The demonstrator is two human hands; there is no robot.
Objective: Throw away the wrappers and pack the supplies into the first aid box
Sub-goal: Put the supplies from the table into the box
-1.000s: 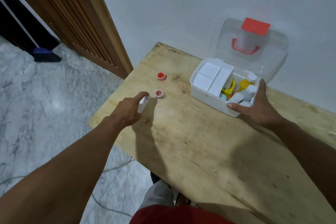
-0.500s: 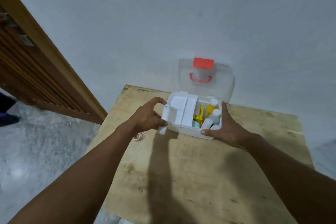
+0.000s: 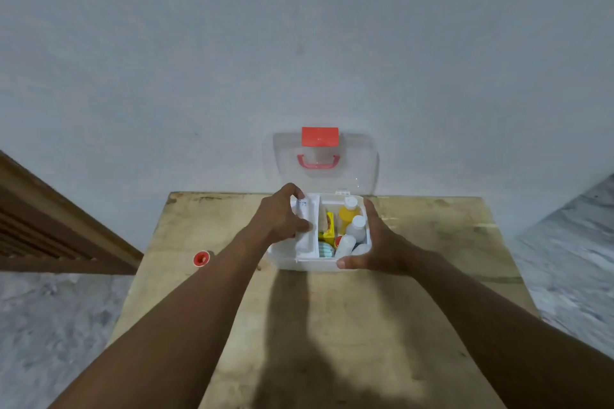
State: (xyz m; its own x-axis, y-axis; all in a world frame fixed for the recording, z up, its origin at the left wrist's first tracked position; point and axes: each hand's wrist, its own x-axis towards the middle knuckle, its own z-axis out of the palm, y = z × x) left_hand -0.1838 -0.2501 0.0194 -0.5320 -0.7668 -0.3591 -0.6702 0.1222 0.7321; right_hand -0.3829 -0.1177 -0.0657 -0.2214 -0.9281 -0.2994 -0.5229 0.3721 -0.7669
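Observation:
The white first aid box (image 3: 309, 264) stands open at the far middle of the wooden table (image 3: 332, 325), its clear lid (image 3: 325, 159) with red handle leaning on the wall. Inside I see a yellow bottle (image 3: 347, 214), white bottles (image 3: 356, 227), a yellow packet (image 3: 328, 230) and a pale blue item (image 3: 325, 250). My left hand (image 3: 280, 217) is over the box's left compartment, fingers closed on a white tube-like pack (image 3: 303, 209). My right hand (image 3: 375, 242) grips the box's right wall. A small red tape roll (image 3: 201, 258) lies on the table to the left.
A wooden door and frame (image 3: 50, 226) stand at the left beyond the table's edge. Grey marbled floor (image 3: 50, 325) shows on both sides. The wall runs directly behind the box.
My left hand picked the white pack off the table near the tape rolls and carried it right into the box. My head tilted up; only one red roll is in view now.

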